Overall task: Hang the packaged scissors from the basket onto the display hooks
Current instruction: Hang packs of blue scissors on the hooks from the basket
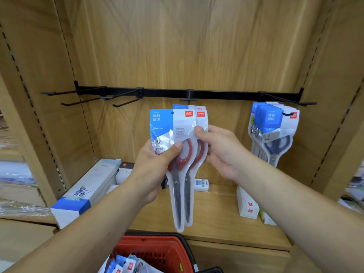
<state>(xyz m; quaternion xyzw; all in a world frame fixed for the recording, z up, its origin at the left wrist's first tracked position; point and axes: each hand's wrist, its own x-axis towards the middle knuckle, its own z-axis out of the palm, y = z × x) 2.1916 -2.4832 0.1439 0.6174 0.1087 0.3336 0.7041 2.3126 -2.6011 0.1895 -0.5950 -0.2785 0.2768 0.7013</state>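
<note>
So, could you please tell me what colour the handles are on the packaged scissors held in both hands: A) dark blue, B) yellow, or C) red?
C: the packaged scissors gripped by the left hand and right hand show red handles through the clear wrap.

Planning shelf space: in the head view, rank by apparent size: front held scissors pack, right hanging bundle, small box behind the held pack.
1. front held scissors pack, nearest the camera, so unsure
2. hanging bundle
3. small box, partly hidden

Head view, forward-down, near shelf (pixel 226 217)
</note>
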